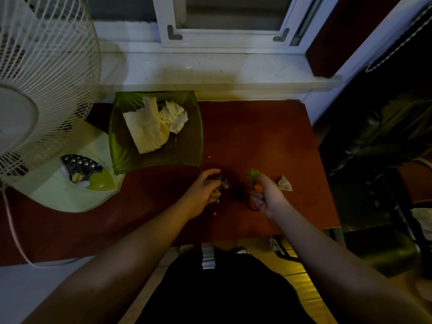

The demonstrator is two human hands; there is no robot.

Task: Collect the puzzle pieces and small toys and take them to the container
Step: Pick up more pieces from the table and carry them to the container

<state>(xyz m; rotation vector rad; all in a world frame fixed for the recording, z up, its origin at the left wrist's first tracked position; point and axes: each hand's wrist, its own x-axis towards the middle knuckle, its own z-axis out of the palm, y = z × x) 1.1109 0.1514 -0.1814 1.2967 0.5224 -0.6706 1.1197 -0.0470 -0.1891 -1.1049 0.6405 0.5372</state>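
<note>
Both hands, left hand [205,188] and right hand [264,195], clutched small toys [253,175], seemingly gathered for the green container [196,127] far left

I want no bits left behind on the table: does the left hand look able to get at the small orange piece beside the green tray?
Probably yes. The orange piece lies on bare tabletop just beyond the left hand, nothing between them, but that hand already grips small toys.
</note>
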